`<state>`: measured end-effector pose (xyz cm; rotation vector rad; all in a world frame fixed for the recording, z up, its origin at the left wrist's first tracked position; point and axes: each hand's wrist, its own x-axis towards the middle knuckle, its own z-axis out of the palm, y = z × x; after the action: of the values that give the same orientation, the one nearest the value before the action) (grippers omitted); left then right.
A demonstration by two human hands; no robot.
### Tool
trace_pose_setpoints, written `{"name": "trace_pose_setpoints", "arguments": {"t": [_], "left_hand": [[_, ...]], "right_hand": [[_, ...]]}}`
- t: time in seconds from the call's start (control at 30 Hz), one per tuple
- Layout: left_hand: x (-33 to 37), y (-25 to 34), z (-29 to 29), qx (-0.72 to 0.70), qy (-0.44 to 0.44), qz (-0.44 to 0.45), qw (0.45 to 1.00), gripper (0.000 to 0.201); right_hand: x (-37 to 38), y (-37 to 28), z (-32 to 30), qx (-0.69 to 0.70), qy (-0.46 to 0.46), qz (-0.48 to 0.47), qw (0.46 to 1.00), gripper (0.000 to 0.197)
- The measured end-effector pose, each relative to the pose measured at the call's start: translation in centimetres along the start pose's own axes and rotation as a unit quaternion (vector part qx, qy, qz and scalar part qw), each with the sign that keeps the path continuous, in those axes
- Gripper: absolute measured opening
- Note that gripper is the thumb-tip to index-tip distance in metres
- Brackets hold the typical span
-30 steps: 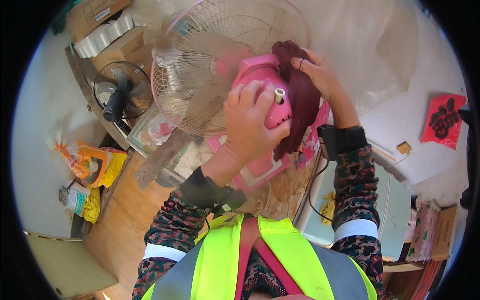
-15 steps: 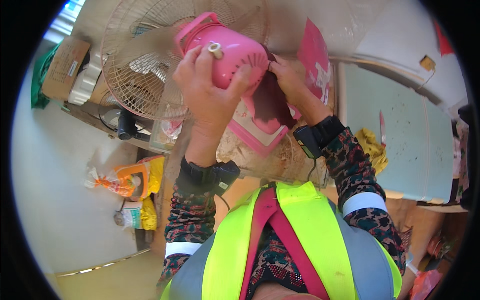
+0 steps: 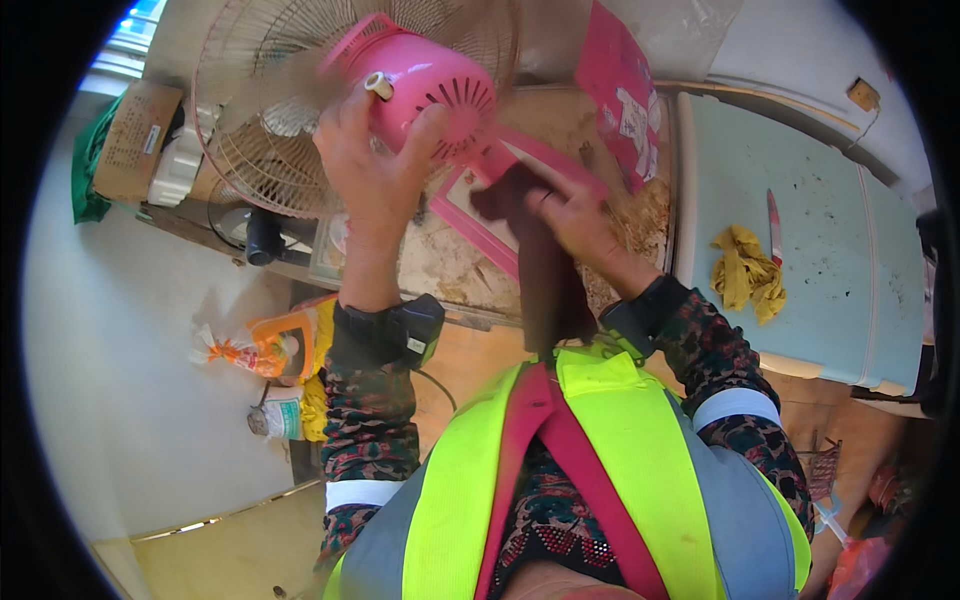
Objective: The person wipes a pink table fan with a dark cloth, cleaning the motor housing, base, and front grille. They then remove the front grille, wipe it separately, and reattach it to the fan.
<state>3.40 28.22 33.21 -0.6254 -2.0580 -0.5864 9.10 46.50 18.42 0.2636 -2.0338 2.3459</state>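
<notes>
Pink motor housing: the back of the large fan, rounded and slotted (image 3: 455, 85), upper middle of view, above the pink base (image 3: 545, 165); lower part of its join to the base hidden behind cloth and right hand.
Left hand: (image 3: 368, 175) clamped on the housing, thumb on the slotted side, other fingers round the far side near the pale knob (image 3: 379, 86); some fingertips out of sight.
Right hand: (image 3: 580, 228) closed on the maroon cloth (image 3: 552, 275), thumb on top; the remaining fingers blurred or tucked under, their exact set cannot be told.
Cloth: upper end bunched by the pink stem, whether touching it cannot tell; lower end hangs toward the vest (image 3: 620, 440), smeared by blur.
Fan guard: wire cage (image 3: 240, 130) cut off at top edge; blades behind it hard to separate.
Small black fan: (image 3: 263, 238) mostly hidden behind the large guard.
Right side: yellow cloth (image 3: 745, 270) just beside a knife (image 3: 774, 225), both on a pale blue-green top (image 3: 820, 190).
Wrist devices: left one (image 3: 415, 328) bears a small white label, unreadable; right one largely hidden by sleeve.
Print: cardboard box (image 3: 135, 140) carries dark lines and a white sticker, too small to make out. Pink packet (image 3: 615, 90) shows pale patches, no legible lettering. Orange-and-yellow bag (image 3: 275, 342) printed; white pack (image 3: 284, 414) below has a teal label, blurred.
</notes>
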Motion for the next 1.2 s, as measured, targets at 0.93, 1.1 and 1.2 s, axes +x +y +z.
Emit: {"name": "trace_pose_setpoints", "arguments": {"t": [0.93, 1.1, 1.2], "left_hand": [[-0.3, -0.1, 0.1, 0.034, 0.053, 0.001, 0.998, 0.056], [-1.0, 0.1, 0.5, 0.006, 0.088, 0.003, 0.996, 0.056], [-1.0, 0.3, 0.5, 0.019, 0.103, 0.018, 0.994, 0.055]], "right_hand": [[9.6, 0.7, 0.2, 0.065, -0.075, -0.150, 0.984, 0.040], [9.3, 3.3, -0.9, 0.065, -0.050, 0.042, 0.996, 0.021], [8.3, 5.7, -2.1, 0.009, -0.073, 0.089, 0.993, 0.021]]}}
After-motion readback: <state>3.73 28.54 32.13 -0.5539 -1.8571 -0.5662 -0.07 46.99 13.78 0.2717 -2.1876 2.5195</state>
